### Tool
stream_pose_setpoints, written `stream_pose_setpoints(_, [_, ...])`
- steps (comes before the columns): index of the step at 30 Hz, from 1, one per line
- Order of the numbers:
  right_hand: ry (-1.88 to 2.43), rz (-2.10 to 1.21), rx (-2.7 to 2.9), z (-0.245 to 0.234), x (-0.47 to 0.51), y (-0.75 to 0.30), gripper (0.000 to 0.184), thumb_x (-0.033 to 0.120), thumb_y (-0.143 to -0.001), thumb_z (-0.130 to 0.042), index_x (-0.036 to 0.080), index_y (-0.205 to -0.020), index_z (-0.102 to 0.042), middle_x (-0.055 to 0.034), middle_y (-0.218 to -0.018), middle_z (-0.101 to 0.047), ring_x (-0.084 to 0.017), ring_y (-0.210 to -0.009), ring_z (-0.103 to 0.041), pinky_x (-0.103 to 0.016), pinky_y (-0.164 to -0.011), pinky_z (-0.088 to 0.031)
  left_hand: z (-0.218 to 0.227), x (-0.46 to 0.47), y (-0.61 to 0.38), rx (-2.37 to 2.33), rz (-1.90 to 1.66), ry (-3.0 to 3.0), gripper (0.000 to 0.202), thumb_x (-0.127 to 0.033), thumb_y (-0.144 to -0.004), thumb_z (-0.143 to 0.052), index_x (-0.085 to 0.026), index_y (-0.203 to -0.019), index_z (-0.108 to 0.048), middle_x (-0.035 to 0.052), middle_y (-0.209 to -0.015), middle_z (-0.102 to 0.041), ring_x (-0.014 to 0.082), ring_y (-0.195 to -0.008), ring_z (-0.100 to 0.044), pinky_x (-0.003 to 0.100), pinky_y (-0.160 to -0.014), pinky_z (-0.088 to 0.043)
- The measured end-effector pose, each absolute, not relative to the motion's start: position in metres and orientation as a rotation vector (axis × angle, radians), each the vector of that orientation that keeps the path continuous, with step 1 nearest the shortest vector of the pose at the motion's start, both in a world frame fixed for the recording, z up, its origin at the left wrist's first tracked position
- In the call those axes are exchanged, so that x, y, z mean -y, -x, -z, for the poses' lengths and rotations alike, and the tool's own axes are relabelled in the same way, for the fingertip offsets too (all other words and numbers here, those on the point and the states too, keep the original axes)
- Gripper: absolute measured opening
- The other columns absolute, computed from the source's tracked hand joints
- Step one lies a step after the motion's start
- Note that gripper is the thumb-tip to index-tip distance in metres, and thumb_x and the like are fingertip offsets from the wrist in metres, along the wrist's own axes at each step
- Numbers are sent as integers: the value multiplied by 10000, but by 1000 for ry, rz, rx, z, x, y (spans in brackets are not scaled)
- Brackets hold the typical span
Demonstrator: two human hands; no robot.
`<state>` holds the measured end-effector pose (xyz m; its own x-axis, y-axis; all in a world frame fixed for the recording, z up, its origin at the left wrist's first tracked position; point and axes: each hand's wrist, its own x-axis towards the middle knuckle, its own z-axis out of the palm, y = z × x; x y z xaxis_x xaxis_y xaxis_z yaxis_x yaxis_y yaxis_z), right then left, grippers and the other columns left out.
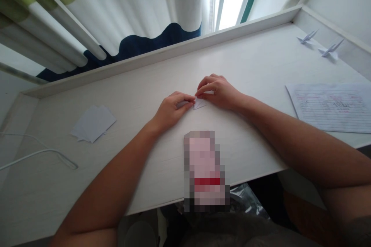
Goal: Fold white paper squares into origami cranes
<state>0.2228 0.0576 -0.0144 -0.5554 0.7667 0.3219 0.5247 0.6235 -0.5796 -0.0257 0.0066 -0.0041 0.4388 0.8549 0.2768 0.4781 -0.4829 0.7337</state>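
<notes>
A small folded piece of white paper (198, 104) lies at the middle of the white desk (150, 166). My left hand (176, 109) pinches its left corner between thumb and fingers. From the upper right, my right hand (216, 90) grips the paper's top with its fingertips closed together. The fingertips of both hands nearly meet there and cover part of the folds. Below my hands, toward the desk's front edge, is a blurred-out upright rectangle (202, 162), pinkish with a red band; its details are hidden.
Several white paper sheets (95, 122) lie fanned at the left, near a white cable (43, 151). Two folded paper figures (307, 38) stand at the far right. A lined, written-on sheet (330, 106) lies at the right. A raised rim (162, 52) runs along the back, before a curtain (139, 11).
</notes>
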Motion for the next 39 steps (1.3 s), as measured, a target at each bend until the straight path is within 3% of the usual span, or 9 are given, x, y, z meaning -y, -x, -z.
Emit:
stream_pose_setpoints(3, [996,-568,2315,13,-57,-222,187,340,-1017,-706,316,-959,-882,-65,-1087,-797,-289,-1057,-643,-476,-1032,-374,5,-8,24,-1135,-858,-2208,101,-246,-986,-722,-246,-1030,-813,55,-1063,-818,232,-1080,-727,426,-1033,-586])
stream_pose_setpoints(9, [990,-522,2272,6,-52,-221,172,274,-995,-681,274,-962,-850,-80,-1082,-796,-293,-1040,-655,-483,-1018,-407,3,-6,25,-1099,-848,-2316,118,-193,-956,-705,-244,-941,-811,58,-1046,-806,236,-1055,-708,426,-1000,-579])
stream_pose_setpoints(17, [909,-668,2347,-7,-42,-224,155,265,-933,-671,224,-908,-819,-57,-866,-725,-209,-785,-630,-357,-738,-478,-3,-3,23,-1118,-787,-2402,177,-257,-979,-711,-235,-811,-762,65,-1036,-804,251,-1050,-697,462,-999,-561])
stream_pose_setpoints(25, [865,-712,2368,1,-48,-224,169,269,-952,-695,252,-880,-847,-61,-901,-749,-226,-851,-638,-384,-817,-489,2,-5,21,-1173,-858,-2278,77,-253,-914,-806,-223,-872,-750,51,-1000,-803,245,-1018,-699,441,-985,-560])
stream_pose_setpoints(39, [851,-674,2399,5,-50,-226,192,287,-989,-662,255,-942,-846,-66,-952,-743,-235,-884,-609,-414,-912,-461,-1,-4,20,-1195,-849,-2209,41,-210,-895,-745,-222,-855,-747,48,-1014,-805,252,-1052,-699,454,-1032,-545])
